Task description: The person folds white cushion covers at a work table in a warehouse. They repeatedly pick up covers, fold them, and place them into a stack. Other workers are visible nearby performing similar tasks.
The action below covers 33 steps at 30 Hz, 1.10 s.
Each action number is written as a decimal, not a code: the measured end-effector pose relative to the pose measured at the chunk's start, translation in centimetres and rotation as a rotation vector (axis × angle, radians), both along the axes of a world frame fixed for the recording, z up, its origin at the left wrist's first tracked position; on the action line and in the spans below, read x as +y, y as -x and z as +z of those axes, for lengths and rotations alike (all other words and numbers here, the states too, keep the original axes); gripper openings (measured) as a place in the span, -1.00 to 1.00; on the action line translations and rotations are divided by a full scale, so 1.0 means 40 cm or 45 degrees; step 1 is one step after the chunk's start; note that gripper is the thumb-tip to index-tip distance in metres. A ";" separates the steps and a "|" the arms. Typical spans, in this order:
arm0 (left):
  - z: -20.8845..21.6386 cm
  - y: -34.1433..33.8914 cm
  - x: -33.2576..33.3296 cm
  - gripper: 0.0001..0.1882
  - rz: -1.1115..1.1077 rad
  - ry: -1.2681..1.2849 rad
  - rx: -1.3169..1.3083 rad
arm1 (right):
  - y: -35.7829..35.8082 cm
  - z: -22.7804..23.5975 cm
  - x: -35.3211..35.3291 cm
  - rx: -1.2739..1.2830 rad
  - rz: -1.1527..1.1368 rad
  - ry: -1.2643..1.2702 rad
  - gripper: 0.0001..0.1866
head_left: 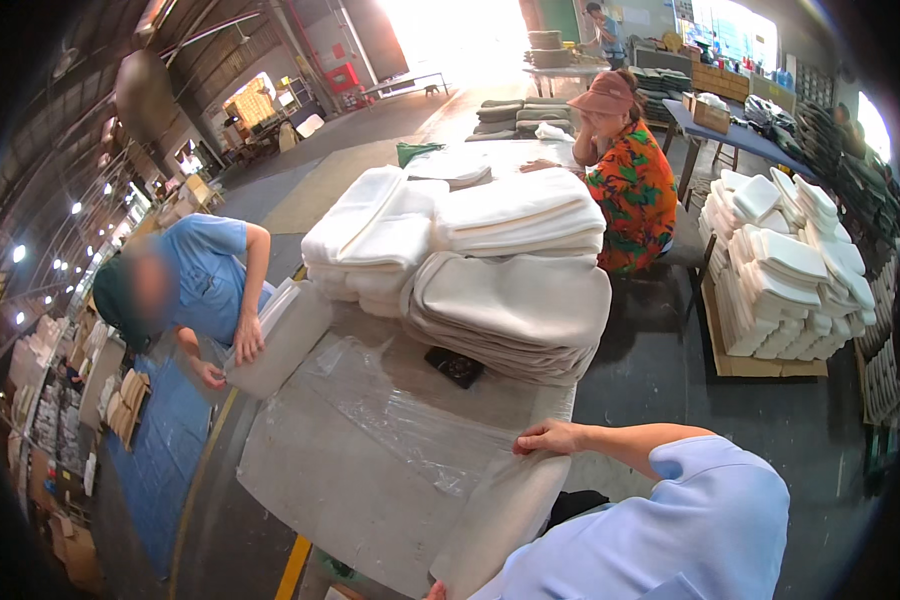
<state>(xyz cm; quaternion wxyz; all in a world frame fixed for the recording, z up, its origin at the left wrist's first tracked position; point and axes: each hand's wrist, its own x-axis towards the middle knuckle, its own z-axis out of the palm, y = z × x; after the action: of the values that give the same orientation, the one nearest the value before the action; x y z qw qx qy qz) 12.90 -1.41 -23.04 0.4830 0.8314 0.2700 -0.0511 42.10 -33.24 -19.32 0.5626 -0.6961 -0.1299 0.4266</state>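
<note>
A long off-white pad (500, 520) lies along the near right edge of the table (310, 480). My right hand (548, 437) grips its far end, fingers curled over the edge. At the bottom of the picture only a few fingertips of my left hand (436, 592) show, closed at the pad's near end; the rest is out of view. Clear plastic film (400, 420) lies crumpled on the tabletop beyond the pad. Past it sits a stack of beige pads (510, 300) with rounded corners, and a small dark flat object (454, 367) rests against its foot.
Thick white stacks (365, 230) stand farther back. On the left, a co-worker in blue (205, 270) handles a pale pad (285, 340) at the table's edge. Another in a patterned shirt (632, 195) sits at the far right corner. White piles (780, 270) stand on the floor to the right.
</note>
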 end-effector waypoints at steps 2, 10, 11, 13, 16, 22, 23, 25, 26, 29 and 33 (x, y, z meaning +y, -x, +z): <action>-0.001 -0.008 -0.012 -0.47 0.010 0.010 -0.009 | 0.001 -0.016 -0.016 0.088 -0.116 -0.050 -0.43; 0.004 0.021 -0.001 -0.49 0.179 -0.037 -0.032 | 0.082 0.067 0.039 -0.148 -0.413 0.130 -0.48; 0.002 0.032 -0.004 -0.49 0.207 -0.043 -0.038 | 0.083 0.075 0.049 -0.136 -0.417 0.197 -0.48; 0.003 0.046 -0.013 -0.49 0.249 -0.030 -0.059 | 0.062 0.045 0.047 -0.235 -0.480 0.065 -0.44; 0.012 0.123 0.009 -0.50 0.402 -0.062 -0.111 | 0.033 0.013 0.092 -0.212 -0.464 -0.131 -0.40; 0.186 0.060 0.005 -0.56 0.436 -0.061 -0.453 | -0.026 -0.008 0.109 -0.002 -0.464 -0.310 -0.32; 0.189 0.057 0.003 -0.57 0.473 -0.030 -0.496 | -0.031 0.003 0.114 0.006 -0.448 -0.335 -0.31; 0.184 0.067 0.008 -0.58 0.495 -0.022 -0.492 | -0.033 0.010 0.122 -0.043 -0.441 -0.357 -0.27; 0.181 0.074 0.006 -0.58 0.508 -0.017 -0.489 | -0.032 0.013 0.121 -0.036 -0.433 -0.358 -0.26; 0.182 0.080 -0.006 -0.59 0.597 -0.043 -0.491 | -0.036 -0.001 0.124 -0.004 -0.466 -0.369 -0.22; 0.149 0.082 -0.005 -0.62 0.860 0.016 -0.649 | -0.043 -0.057 0.133 0.205 -0.558 -0.397 -0.14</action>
<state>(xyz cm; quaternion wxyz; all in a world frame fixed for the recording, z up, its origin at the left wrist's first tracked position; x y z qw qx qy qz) 9.62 -1.63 -17.08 0.5289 0.6793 0.3989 0.3157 43.81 -27.94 -21.61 0.7503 -0.5764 0.0049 0.3236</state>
